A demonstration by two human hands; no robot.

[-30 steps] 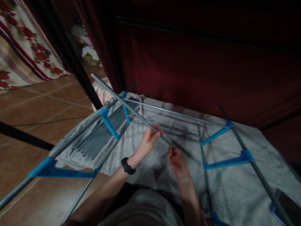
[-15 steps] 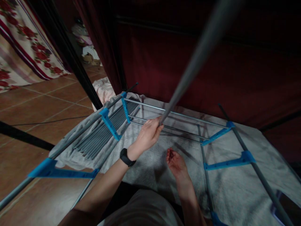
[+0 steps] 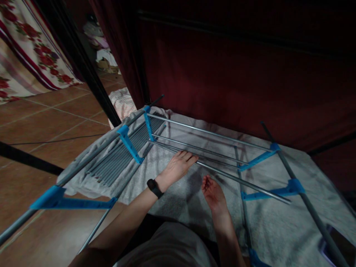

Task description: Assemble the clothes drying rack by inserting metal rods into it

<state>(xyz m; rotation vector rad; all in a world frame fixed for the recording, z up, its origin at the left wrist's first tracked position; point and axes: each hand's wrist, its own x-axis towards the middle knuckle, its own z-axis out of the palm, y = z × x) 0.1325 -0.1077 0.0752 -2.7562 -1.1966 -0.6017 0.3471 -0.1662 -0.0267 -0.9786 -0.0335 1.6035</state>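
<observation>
My left hand, with a black wristband on its wrist, is closed around a thin grey metal rod. The rod slants down to the right, its free end crossing over a blue plastic bracket of the frame. Palm up, my right hand is below the rod and apart from it, fingers loosely curled and nothing in them. Around both hands stands a frame of grey tubes joined by blue brackets. A few crossbars span its far part.
Several loose grey rods lie side by side on a pale blanket at the left. A dark phone-like object rests at lower right. Dark red cloth hangs behind, near black poles. Tiled floor shows left.
The rod in my left hand has swung down from pointing up toward the camera to lying nearly level, pointing right. My right hand has shifted slightly right.
</observation>
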